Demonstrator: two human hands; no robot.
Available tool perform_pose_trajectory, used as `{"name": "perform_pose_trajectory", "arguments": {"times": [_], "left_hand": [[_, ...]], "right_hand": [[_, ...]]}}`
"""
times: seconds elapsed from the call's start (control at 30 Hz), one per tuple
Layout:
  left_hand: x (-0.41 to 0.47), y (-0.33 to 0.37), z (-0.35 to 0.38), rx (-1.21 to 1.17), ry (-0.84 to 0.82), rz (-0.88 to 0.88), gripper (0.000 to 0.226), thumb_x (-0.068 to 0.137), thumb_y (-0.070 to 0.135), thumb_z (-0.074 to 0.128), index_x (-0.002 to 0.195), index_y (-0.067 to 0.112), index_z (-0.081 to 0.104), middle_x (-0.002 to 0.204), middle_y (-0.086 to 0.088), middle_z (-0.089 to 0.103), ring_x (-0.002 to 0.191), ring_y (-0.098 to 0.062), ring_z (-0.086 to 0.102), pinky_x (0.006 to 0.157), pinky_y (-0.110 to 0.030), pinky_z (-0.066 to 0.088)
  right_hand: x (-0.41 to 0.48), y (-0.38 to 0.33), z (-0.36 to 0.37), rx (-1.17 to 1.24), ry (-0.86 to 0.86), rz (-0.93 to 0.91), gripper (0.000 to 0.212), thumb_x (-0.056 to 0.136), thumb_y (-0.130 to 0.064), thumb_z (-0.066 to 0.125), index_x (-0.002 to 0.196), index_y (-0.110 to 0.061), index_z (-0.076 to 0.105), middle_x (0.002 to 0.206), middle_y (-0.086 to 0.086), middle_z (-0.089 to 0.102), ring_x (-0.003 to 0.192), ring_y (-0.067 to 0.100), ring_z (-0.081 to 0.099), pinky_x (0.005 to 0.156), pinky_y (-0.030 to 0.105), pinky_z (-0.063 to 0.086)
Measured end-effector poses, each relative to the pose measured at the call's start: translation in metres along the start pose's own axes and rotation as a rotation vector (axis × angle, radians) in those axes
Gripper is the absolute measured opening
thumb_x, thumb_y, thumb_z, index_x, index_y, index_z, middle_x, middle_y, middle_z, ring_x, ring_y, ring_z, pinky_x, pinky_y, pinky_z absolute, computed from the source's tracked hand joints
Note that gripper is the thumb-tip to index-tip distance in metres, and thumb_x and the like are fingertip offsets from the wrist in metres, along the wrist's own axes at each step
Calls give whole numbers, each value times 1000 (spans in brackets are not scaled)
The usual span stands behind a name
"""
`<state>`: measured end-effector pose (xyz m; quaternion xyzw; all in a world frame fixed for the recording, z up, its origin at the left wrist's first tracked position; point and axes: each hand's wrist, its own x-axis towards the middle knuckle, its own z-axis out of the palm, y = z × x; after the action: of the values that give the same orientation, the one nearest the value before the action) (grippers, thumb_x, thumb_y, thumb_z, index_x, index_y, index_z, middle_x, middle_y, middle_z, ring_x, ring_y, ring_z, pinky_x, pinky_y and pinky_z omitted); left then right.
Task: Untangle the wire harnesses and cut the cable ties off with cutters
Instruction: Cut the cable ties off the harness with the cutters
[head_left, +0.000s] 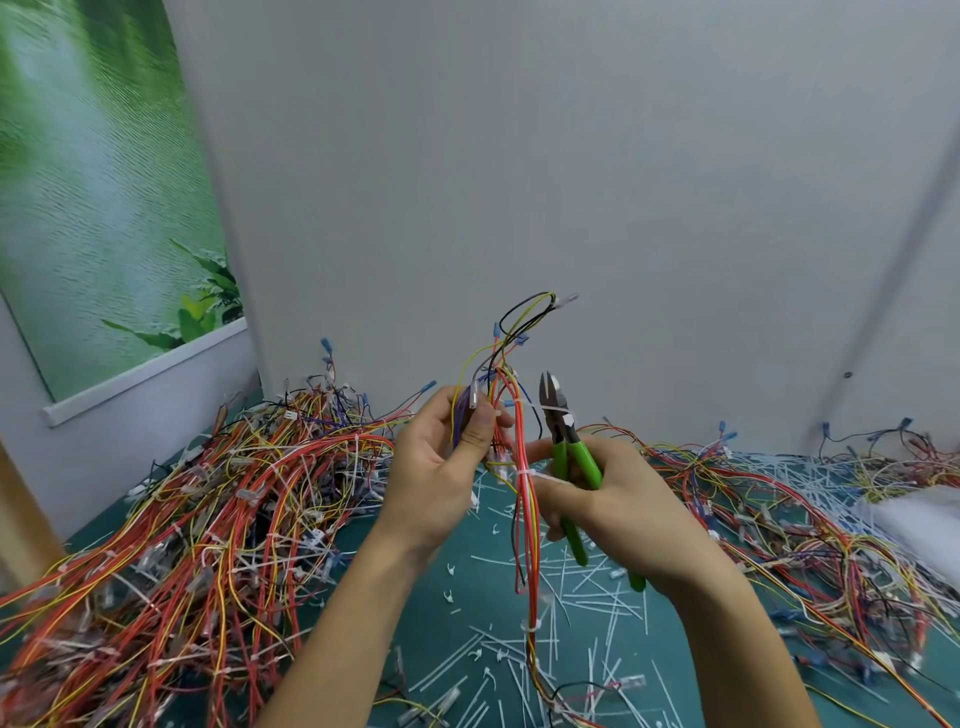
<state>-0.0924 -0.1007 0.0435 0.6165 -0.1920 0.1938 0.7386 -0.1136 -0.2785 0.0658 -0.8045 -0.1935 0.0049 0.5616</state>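
Seemingly midway: cut ties (571, 587) strewn over the green desk (441, 623), yet a big tied pile (208, 519) waiting at left. Harness (524, 519) held upright above the desk, left fingers (478, 431) curled round its top, right fingers (558, 493) wrapped on the cutters (558, 421), white tie (530, 474) uncut. Grey wall (519, 156) and leafy poster (93, 182) behind.

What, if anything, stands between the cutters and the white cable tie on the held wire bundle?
No separate thing does. The cutters point upward in the right hand, just above the cable tie; only that hand's own fingertips, pinching the wire bundle there, crowd it.
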Motion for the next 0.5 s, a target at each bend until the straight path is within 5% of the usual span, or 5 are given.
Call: {"name": "perform_pose_trajectory", "arguments": {"times": [0.2, 0.37, 0.5], "left_hand": [[1, 1, -1, 6, 30, 3, 11, 94, 28, 63, 100, 22, 68, 90, -2, 74, 87, -16, 70, 80, -25, 57], [3, 1, -3, -70, 63, -30, 19, 91, 24, 63, 107, 17, 70, 91, 0, 76, 86, -11, 71, 80, -20, 56], [4, 3, -8, -102, 22, -63, 21, 90, 27, 63, 104, 26, 78, 96, 0, 76, 87, -10, 68, 80, -20, 56]], "right_hand": [[-3, 8, -13, -170, -112, 23, 35, 89, -40, 77, 121, -35, 64, 73, -10, 68, 71, 12, 71, 72, 35, 60], [-7, 10, -22, -251, -109, 31, 40, 85, -54, 75, 120, -42, 61, 84, -9, 70, 73, 12, 72, 61, 26, 53], [-8, 9, -28, -163, -40, -1, 27, 92, -38, 75, 117, -37, 66, 79, 0, 70, 70, 18, 70, 67, 35, 59]]}}
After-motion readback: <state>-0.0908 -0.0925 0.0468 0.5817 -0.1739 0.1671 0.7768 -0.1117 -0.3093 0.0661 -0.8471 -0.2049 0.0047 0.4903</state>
